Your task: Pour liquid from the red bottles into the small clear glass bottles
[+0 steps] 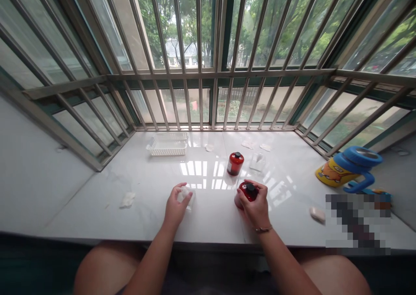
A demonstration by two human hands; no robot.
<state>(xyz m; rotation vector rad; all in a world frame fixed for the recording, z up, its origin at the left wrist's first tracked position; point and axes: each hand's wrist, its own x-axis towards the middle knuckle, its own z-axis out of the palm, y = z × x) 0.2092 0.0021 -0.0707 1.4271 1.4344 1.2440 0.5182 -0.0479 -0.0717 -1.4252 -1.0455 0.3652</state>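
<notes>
My right hand (256,199) is wrapped round a red bottle (248,191) with a black cap, close to the front of the white counter. A second red bottle (234,165), also black-capped and with a pale label, stands upright just behind it. On the left, my left hand (177,201) has its fingers closed round a small clear container (190,199) whose exact kind I cannot make out. Something whitish shows at its top. A similar clear, square-looking container (258,162) stands right of the rear bottle.
A white plastic basket (167,145) sits at the back left. Crumpled white tissue (127,200) lies at left, with more white scraps (247,144) at the back. At right are a blue-and-yellow flask (346,167), a pale oval object (317,214) and a blurred-out patch. Barred windows enclose the counter.
</notes>
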